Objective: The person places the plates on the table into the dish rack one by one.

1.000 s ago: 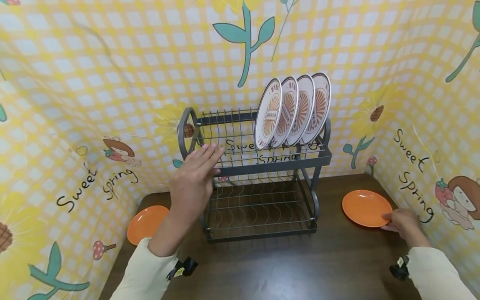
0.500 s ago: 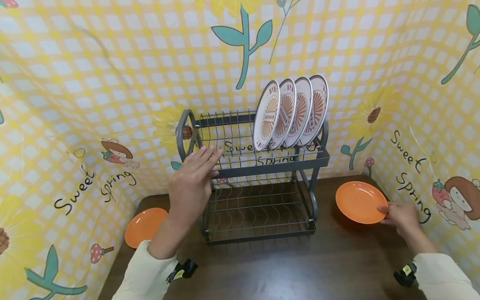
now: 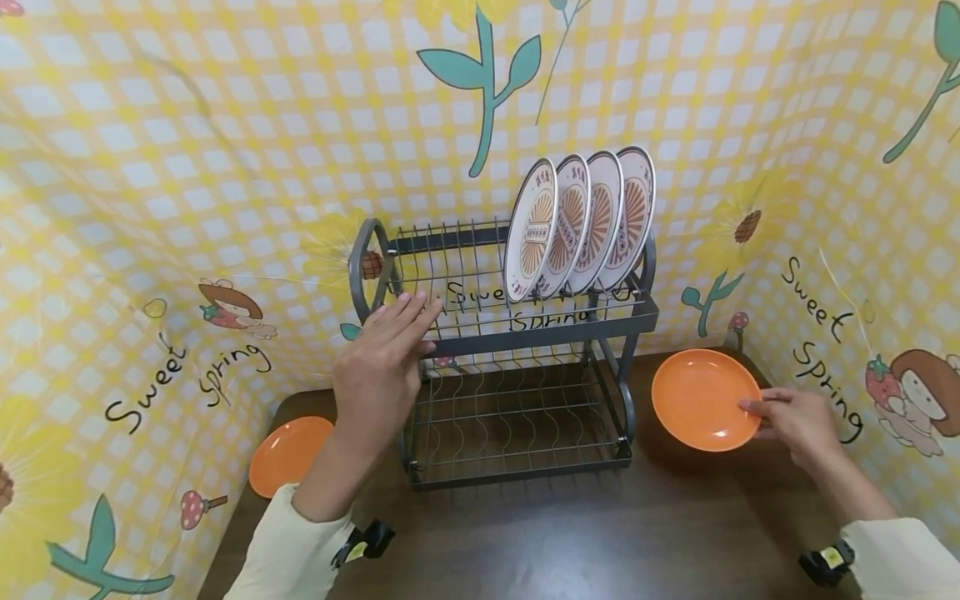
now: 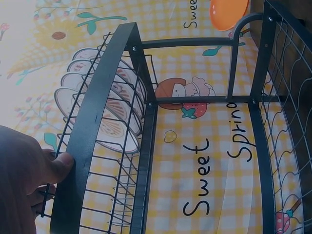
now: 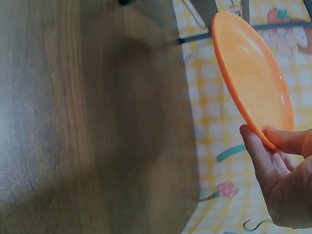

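My right hand (image 3: 802, 421) pinches the rim of an orange plate (image 3: 701, 396) between thumb and fingers. In the right wrist view this plate (image 5: 253, 73) is tilted and held above the table. My left hand (image 3: 378, 367) holds the front left corner of the dark two-tier dish rack (image 3: 540, 336). The left wrist view shows its thumb (image 4: 61, 167) against the upper front bar; the other fingers are partly hidden. Several patterned white plates (image 3: 531, 233) stand upright at the right of the upper tier. The lower tier shows only wavy wires.
A second orange plate (image 3: 291, 454) lies at the table's left, partly covered by my left forearm. The brown table (image 3: 555, 542) is walled at the back and sides by a yellow checked cloth (image 3: 262, 167).
The orange plate in my right hand has risen off the table and moved left toward the rack, its face tilting more toward me. My left hand stays on the rack.
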Demonstrator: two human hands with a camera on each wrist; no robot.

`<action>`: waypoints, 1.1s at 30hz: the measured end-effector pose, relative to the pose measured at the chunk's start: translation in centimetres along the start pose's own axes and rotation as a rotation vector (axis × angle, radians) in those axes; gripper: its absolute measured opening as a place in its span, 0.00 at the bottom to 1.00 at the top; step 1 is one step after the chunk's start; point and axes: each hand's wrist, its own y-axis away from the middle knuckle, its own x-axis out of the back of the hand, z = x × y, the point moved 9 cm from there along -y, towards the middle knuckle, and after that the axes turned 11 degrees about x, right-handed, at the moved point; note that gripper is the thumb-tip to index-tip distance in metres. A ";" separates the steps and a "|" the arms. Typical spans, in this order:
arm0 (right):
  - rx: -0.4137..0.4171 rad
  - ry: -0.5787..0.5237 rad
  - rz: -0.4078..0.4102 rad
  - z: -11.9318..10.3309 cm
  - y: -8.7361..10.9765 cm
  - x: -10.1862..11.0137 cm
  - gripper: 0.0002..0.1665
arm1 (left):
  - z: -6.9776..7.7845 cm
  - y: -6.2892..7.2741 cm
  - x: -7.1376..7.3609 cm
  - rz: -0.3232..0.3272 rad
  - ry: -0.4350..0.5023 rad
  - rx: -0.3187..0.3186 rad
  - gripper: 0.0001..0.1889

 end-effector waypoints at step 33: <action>0.610 -0.095 -0.186 -18.4 9.6 -8.5 0.11 | -0.2 0.2 0.0 0.010 0.004 0.000 0.23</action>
